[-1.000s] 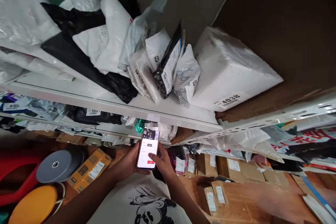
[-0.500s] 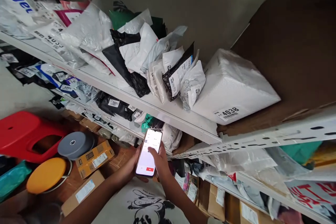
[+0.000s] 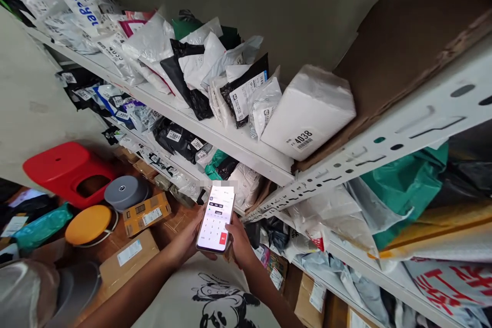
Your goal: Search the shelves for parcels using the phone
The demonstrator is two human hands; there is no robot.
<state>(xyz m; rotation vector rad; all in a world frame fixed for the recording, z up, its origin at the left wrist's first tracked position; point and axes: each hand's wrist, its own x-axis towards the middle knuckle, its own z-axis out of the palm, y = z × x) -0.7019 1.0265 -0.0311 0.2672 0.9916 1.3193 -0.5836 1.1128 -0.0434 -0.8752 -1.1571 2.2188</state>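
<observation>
I hold a smartphone [image 3: 216, 219] upright in front of my chest, its lit screen showing a number keypad with a red button. My left hand [image 3: 187, 240] wraps the phone's left edge and back. My right hand [image 3: 239, 240] grips its right edge, the thumb by the screen's lower corner. Behind the phone runs a white metal shelf [image 3: 246, 156] stacked with parcel bags. A white wrapped parcel labelled 4038 [image 3: 307, 113] lies on that shelf, up and to the right of my hands.
Black and white mailer bags [image 3: 200, 77] crowd the shelves. A large brown cardboard sheet [image 3: 403, 36] leans at right. On the floor at left sit a red stool [image 3: 65, 169], grey [image 3: 125, 192] and orange [image 3: 87, 224] round stools, and cardboard boxes [image 3: 148, 212].
The view swung left and up, revealing more of the shelves and floor. The phone screen changed from a white page to a number keypad. My right thumb moved off the screen to the phone's edge.
</observation>
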